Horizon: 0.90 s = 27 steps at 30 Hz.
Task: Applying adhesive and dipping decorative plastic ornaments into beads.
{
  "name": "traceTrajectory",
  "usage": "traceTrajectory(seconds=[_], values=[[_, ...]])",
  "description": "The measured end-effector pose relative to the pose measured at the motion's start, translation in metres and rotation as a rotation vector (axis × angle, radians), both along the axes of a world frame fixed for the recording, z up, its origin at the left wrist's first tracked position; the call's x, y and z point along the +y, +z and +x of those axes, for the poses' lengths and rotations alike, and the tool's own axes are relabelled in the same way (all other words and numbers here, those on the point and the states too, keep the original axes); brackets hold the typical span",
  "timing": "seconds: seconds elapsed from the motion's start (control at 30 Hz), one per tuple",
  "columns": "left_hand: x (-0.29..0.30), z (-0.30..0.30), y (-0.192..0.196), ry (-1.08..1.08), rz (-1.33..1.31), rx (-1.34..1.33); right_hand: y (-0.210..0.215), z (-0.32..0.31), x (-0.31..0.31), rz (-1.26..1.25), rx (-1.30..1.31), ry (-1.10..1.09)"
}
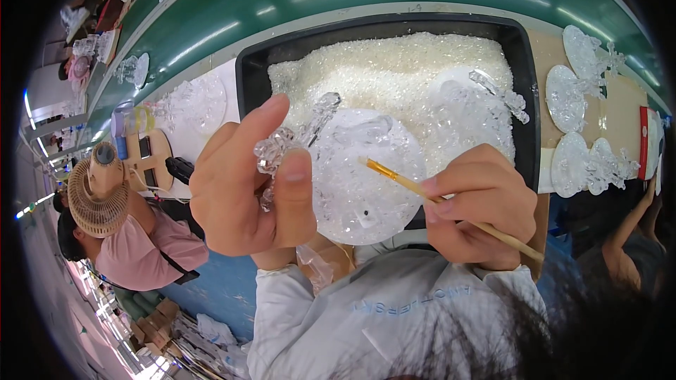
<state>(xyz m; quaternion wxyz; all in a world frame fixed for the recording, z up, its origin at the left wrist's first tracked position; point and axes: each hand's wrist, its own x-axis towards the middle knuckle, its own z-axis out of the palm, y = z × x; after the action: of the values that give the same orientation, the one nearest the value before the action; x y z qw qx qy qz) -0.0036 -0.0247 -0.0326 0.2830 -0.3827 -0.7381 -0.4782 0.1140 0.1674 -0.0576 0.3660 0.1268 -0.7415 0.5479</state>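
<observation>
Clear crystal disc (359, 183) | left hand (243, 186) is pinching its ornament edge | right hand (479, 204) is pinching brush (451, 207) over black tray (246, 77)

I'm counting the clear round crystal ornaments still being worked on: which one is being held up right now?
The clear disc ornament gripped in the left hand, over the black tray, with the right hand's brush on it; the others lie flat.

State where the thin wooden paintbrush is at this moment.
In the head view the paintbrush sits right of centre, held in the right hand; its bristle tip meets the round clear ornament that the left hand holds.
</observation>
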Motion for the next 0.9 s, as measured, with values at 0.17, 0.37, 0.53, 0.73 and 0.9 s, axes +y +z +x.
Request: traceTrajectory(seconds=[0.17,0.37,0.53,0.73,0.9], values=[[-0.001,0.001,0.003,0.002,-0.051,-0.046,0.000,-0.004,-0.001,0.043,-0.030,-0.017],[0.001,0.007,0.007,0.074,-0.067,-0.120,0.000,-0.003,-0.002,0.044,0.019,0.004],[-0.003,0.006,0.015,0.025,-0.196,-0.110,0.002,-0.005,-0.005,0.038,0.083,-0.008],[-0.003,0.003,0.016,-0.017,-0.272,-0.105,0.004,-0.009,-0.006,0.150,0.111,0.016],[-0.001,0.001,0.017,-0.030,-0.326,0.062,-0.001,-0.020,-0.021,0.240,0.194,-0.084]])
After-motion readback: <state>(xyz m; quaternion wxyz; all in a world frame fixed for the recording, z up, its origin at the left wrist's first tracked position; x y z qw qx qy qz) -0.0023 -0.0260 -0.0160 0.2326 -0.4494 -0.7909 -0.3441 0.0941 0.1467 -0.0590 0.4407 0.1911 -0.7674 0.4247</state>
